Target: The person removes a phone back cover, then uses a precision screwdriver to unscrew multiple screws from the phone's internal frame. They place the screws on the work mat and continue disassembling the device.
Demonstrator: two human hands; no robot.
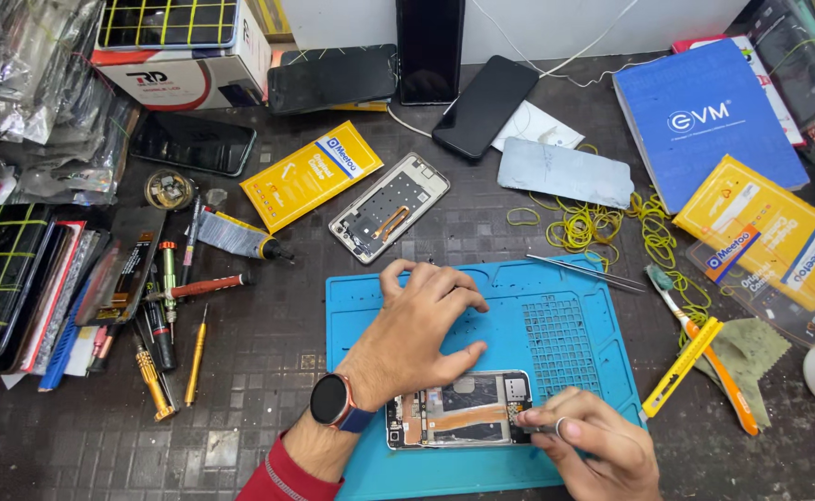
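A: Where does the opened phone lie?

B: On the blue mat, near its front edge, long axis running left to right, directly under both hands.

A: And the hands?

B: The left hand rests above it, fingers spread on the mat. The right hand is at the phone's right end, fingertips pressed together (pinching something too small to tell). Tweezers lie well apart, farther back.

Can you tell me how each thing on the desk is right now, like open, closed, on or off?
Opened phone: back off, insides showing.
Left hand: flat, pressing on opened phone.
Right hand: pinching at its corner.
Phone frame: back off, insides showing.
Black phones: screens dark.
Tweezers: lying unused.
Blue box: closed.
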